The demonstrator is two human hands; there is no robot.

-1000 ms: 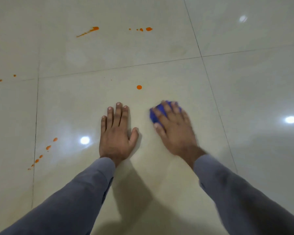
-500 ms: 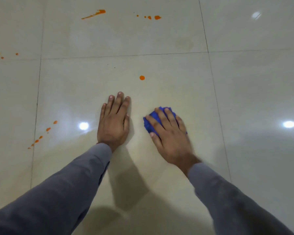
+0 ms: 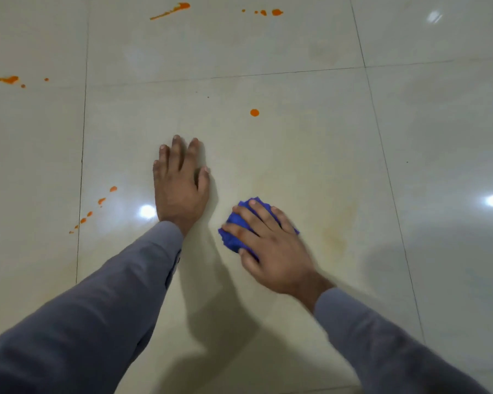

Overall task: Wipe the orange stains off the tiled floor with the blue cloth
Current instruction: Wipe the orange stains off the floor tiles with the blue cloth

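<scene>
The blue cloth (image 3: 241,231) lies bunched on the tiled floor (image 3: 296,155), under the right hand (image 3: 271,245), whose fingers curl over it and press it down. The left hand (image 3: 180,183) rests flat on the floor, fingers straight, holding nothing. The cloth looks soft and light, likely to crumple and slide on the glossy tile, so a palm on top with fingers gathering the wad seems the best hold. An orange spot (image 3: 254,112) sits ahead, well apart from the cloth.
</scene>
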